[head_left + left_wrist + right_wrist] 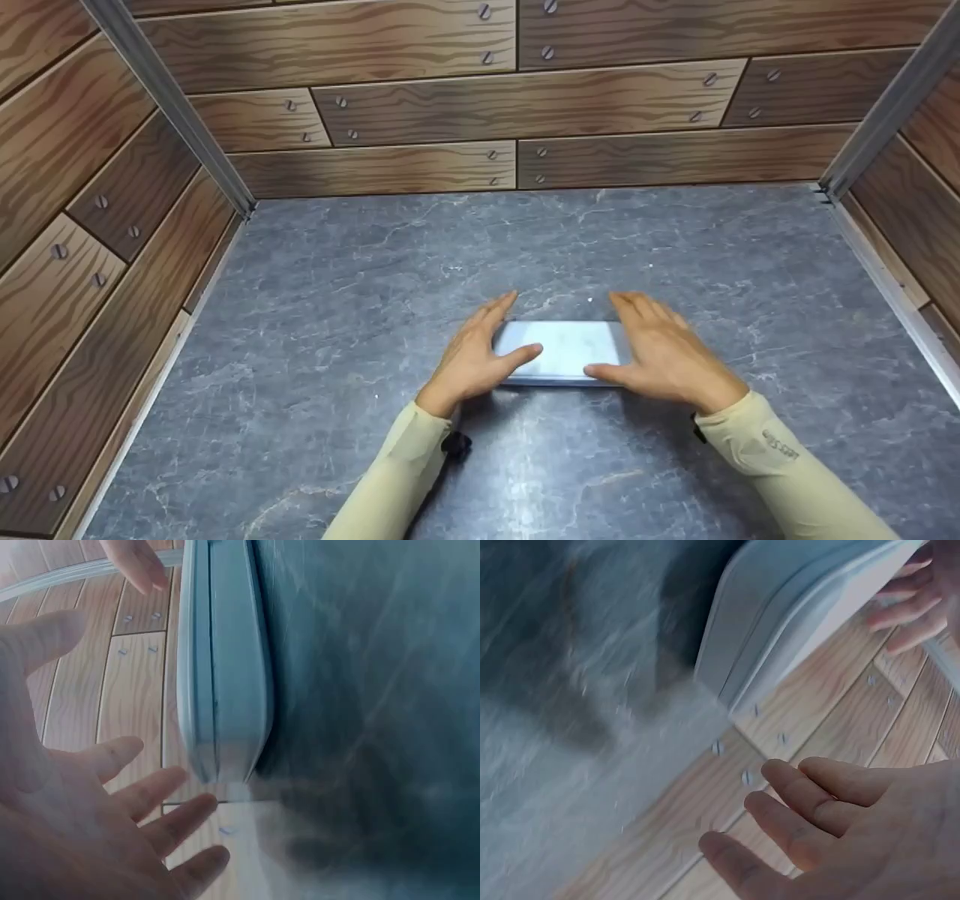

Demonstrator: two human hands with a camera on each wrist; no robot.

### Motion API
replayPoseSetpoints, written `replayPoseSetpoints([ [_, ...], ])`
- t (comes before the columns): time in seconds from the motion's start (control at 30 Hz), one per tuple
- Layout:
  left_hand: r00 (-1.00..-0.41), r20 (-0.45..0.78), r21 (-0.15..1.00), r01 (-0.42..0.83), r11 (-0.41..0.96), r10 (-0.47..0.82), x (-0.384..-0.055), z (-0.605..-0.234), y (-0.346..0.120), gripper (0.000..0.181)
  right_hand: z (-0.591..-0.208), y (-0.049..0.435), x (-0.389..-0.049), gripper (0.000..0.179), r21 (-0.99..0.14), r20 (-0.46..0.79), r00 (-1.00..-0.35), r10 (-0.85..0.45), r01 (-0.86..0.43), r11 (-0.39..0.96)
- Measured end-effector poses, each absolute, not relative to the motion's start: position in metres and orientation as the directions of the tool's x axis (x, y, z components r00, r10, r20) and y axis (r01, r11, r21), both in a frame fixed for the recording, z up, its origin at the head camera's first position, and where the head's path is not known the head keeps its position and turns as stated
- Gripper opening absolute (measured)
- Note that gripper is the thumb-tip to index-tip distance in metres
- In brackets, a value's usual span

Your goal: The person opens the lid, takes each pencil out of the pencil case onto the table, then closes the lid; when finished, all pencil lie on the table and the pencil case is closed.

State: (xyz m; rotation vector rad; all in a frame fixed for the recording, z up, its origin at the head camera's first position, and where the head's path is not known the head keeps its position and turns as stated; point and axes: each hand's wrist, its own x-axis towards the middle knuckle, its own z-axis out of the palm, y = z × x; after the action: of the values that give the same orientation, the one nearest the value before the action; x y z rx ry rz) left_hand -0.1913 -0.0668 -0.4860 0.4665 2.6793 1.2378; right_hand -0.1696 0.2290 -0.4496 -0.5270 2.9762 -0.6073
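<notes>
A flat, pale blue-white rectangular case (564, 351) with rounded corners lies on the grey surface, and a thin seam runs along its side in the left wrist view. At its left end is my left hand (474, 358), fingers extended and thumb over the near left part of the top in the head view. My right hand (667, 356) is at the opposite end, its thumb overlapping the near right corner. Both wrist views show a gap between the spread fingers (176, 817) and the case (225, 652), and likewise on the right, where the fingers (802, 817) are relaxed.
Wood-plank-patterned walls (517, 105) enclose the grey marbled surface (337, 300) at the back and both sides. Metal posts (172, 105) stand in the back corners. A pale metal strip (892, 307) edges the right side.
</notes>
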Motion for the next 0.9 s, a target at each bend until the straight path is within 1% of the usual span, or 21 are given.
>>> replayPoseSetpoints([
  [0.1, -0.938, -0.034, 0.788, 0.188, 0.586, 0.346, -0.19, -0.488, -0.068, 0.093, -0.451, 0.224, -0.168, 0.118, -0.399, -0.008, -0.925, -0.379, -0.344, 0.85],
  [0.27, -0.941, -0.091, 0.805, 0.123, 0.58, 0.327, -0.187, -0.493, -0.071, 0.092, -0.458, 0.21, -0.168, 0.117, -0.378, 0.0, -0.91, -0.415, -0.384, 0.842],
  [0.4, -0.943, -0.111, 0.813, 0.095, 0.575, 0.313, -0.186, -0.497, -0.074, 0.099, -0.462, 0.2, -0.169, 0.114, -0.347, 0.015, -0.898, -0.439, -0.417, 0.84],
  [0.53, -0.938, -0.105, 0.816, 0.11, 0.568, 0.332, -0.186, -0.499, -0.076, 0.109, -0.464, 0.194, -0.171, 0.11, -0.291, 0.0, -0.899, -0.438, -0.419, 0.86],
  [0.6, -0.934, -0.108, 0.813, 0.115, 0.571, 0.341, -0.187, -0.498, -0.077, 0.111, -0.465, 0.192, -0.171, 0.109, -0.263, -0.007, -0.902, -0.432, -0.415, 0.871],
  [0.7, -0.931, -0.1, 0.797, 0.136, 0.589, 0.351, -0.189, -0.496, -0.079, 0.111, -0.467, 0.189, -0.172, 0.107, -0.226, -0.006, -0.907, -0.422, -0.41, 0.884],
  [0.73, -0.931, -0.079, 0.781, 0.166, 0.603, 0.358, -0.19, -0.499, -0.08, 0.109, -0.467, 0.188, -0.173, 0.106, -0.213, -0.003, -0.908, -0.418, -0.408, 0.888],
  [0.8, -0.929, -0.071, 0.761, 0.185, 0.622, 0.364, -0.191, -0.498, -0.081, 0.107, -0.469, 0.187, -0.173, 0.104, -0.194, 0.005, -0.911, -0.411, -0.404, 0.894],
  [0.9, -0.926, -0.068, 0.723, 0.21, 0.658, 0.371, -0.189, -0.499, -0.082, 0.103, -0.473, 0.184, -0.171, 0.101, -0.179, 0.005, -0.913, -0.409, -0.403, 0.897],
])
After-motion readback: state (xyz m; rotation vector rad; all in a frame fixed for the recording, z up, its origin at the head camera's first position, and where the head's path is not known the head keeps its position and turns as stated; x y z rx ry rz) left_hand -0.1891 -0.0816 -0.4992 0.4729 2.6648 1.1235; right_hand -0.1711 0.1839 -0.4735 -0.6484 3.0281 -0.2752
